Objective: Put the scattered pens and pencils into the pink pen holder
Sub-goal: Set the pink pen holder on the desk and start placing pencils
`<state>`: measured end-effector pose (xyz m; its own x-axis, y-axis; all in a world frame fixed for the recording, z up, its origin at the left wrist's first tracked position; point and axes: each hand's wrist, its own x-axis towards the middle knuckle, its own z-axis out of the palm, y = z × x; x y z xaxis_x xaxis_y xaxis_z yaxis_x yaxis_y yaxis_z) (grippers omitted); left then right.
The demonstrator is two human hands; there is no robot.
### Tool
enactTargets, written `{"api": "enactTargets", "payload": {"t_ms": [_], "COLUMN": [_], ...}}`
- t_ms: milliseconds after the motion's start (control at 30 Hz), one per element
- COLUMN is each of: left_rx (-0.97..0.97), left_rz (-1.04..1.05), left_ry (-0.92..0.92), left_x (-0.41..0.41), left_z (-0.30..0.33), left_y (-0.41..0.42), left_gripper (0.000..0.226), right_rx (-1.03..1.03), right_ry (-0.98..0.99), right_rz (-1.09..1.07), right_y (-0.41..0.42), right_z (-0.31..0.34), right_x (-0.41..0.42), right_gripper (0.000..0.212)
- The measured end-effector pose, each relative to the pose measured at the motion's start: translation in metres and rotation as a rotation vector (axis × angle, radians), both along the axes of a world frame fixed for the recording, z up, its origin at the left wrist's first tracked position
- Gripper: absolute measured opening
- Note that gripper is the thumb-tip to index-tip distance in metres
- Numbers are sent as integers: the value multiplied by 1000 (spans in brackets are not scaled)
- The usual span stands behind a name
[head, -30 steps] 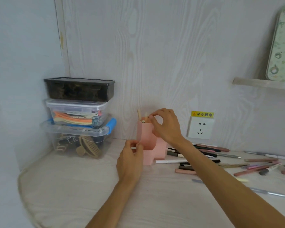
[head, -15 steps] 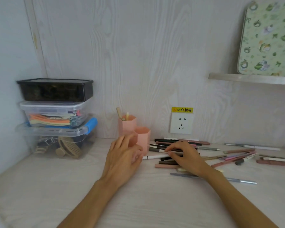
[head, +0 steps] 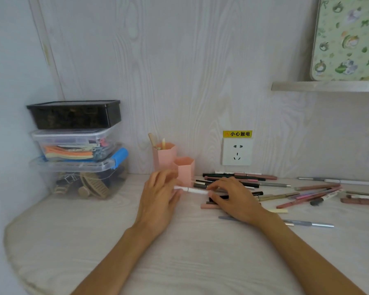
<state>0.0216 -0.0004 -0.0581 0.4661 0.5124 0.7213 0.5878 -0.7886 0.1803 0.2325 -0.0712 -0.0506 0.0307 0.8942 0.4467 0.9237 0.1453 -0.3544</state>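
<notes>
Head view: pink pen holder [head: 175, 161] stands on the worktop [head: 179, 252] against the back wall, and serves as the reference for all positions below. Its taller rear compartment contains two items, apparently a pencil and a pale stick; the shorter front compartment shows nothing above its rim. Left hand [head: 158, 201] rests in front of the holder, fingers loosely extended against its base, grip relaxed and holding nothing that can be seen. Right hand [head: 232, 199] lies to the right of the holder on the pile of scattered pens and pencils [head: 239, 184]. Its fingers are bent over a white pen [head: 192, 190], whose tip points towards the holder; whether the grip has actually closed on it cannot be told. Further pens lie well to the right of the holder, one grey pen [head: 307, 223] nearer the person. Assessment: task at an early stage; two items stowed, the large majority outstanding.
</notes>
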Motion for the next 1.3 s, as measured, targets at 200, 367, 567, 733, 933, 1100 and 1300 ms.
{"api": "enactTargets", "payload": {"t_ms": [200,367,567,733,933,1100,1300], "left_rx": [-72,-18,72,78,212,83,230], "left_rz": [-9,137,197,142,148,189,149], "left_ry": [-608,-520,-45,-100,-347,-105,146], "left_x": [-15,-19,6,23,11,26,27], "left_z": [43,91,104,109,119,94,54], "left_y": [-10,4,13,14,10,17,19], "left_gripper": [12,28,17,19,27,28,60], "right_rx": [-36,-70,-1,53,37,37,-51], "right_ry": [67,53,161,226,207,201,108], "right_rz": [-12,-20,-80,-174,-160,-210,-175], "right_y": [2,1,-1,-2,0,0,2], "right_z": [-1,0,7,8,8,7,1], "right_x": [1,2,3,6,4,6,6], "right_gripper": [27,25,36,38,34,32,29]}}
